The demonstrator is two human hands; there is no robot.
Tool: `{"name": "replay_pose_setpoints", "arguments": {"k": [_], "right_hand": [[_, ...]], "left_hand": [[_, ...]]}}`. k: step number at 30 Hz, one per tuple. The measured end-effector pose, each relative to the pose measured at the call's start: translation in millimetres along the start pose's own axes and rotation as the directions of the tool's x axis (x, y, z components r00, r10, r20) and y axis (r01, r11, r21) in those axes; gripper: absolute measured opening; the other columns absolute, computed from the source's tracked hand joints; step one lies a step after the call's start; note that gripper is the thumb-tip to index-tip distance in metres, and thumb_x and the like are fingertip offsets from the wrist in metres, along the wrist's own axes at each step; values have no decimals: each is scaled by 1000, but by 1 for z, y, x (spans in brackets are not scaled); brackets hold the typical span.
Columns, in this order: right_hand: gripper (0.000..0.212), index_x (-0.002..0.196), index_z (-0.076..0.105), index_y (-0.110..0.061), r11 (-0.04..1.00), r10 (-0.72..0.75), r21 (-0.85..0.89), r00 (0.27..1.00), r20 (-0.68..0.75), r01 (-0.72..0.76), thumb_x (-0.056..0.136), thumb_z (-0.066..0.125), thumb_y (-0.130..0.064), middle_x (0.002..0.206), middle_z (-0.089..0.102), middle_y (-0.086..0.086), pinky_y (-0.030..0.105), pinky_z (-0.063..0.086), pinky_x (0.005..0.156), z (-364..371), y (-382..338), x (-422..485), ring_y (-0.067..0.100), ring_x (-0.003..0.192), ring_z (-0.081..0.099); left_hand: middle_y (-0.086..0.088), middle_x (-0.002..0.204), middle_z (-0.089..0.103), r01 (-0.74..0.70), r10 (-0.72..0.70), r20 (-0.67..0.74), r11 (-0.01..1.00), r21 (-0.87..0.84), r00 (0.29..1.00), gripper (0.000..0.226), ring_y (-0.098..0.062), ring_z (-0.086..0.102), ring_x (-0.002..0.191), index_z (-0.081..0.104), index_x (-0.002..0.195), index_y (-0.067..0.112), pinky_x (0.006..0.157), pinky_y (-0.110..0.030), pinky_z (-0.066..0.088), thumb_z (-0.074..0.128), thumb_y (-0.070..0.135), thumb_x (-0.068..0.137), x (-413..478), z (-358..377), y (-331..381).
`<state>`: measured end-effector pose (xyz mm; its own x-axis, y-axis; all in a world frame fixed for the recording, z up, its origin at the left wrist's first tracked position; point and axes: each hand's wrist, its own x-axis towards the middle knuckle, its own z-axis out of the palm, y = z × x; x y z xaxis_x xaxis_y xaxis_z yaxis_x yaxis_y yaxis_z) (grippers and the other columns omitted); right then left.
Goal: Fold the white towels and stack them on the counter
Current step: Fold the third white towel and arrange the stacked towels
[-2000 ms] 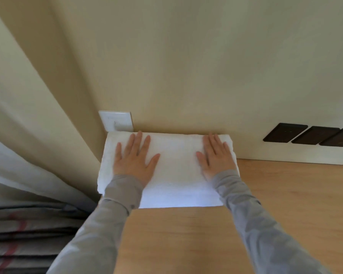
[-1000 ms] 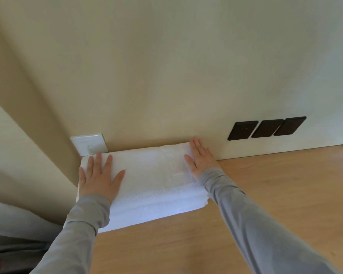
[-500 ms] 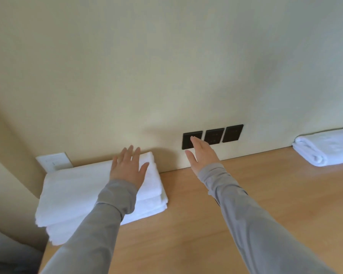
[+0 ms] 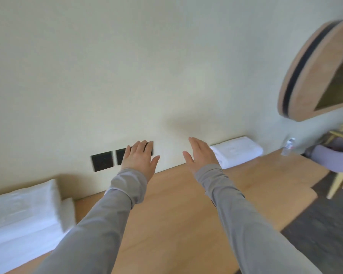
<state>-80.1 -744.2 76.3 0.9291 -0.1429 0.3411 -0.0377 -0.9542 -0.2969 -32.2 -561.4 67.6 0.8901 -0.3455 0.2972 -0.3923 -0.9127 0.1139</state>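
Now that the left hand (image 4: 140, 159) and right hand (image 4: 201, 155) have left the lower-left towel stack (image 4: 22, 210), they hover straight-fingered and empty; the folded towel (image 4: 236, 153) at centre right seems next.

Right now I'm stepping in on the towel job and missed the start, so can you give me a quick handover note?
Left hand: open, empty, above the counter near the black wall plates.
Right hand: open, empty, held out toward the single towel by the wall.
Done: towel stack sits folded at the counter's left end.
Left: the single towel lies apart from the stack; probably fetch it and add it.
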Motion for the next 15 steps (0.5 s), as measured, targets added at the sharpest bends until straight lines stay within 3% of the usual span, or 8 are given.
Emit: {"name": "replay_pose_setpoints", "arguments": {"k": [7, 15], "right_hand": [[55, 146, 24, -10, 970, 223, -70, 969, -105, -231, 98, 39, -32, 152, 28, 7, 27, 17, 112, -78, 133, -49, 18, 140, 24], [57, 146, 23, -9, 866, 436, -171, 877, -201, -470, 97, 42, -32, 151, 28, 9, 32, 25, 109, -155, 249, -108, 23, 137, 29]], "left_hand": [[0, 157, 14, -214, 218, 48, 974, -73, 975, 59, -18, 8, 145, 12, 149, 19, 119, -39, 3, 24, 46, 98, 30, 10, 162], [-1, 156, 18, -477, 477, -27, 871, -115, 878, 56, -18, 11, 144, 16, 148, 18, 118, -40, 6, 26, 43, 99, 53, 11, 323]]}}
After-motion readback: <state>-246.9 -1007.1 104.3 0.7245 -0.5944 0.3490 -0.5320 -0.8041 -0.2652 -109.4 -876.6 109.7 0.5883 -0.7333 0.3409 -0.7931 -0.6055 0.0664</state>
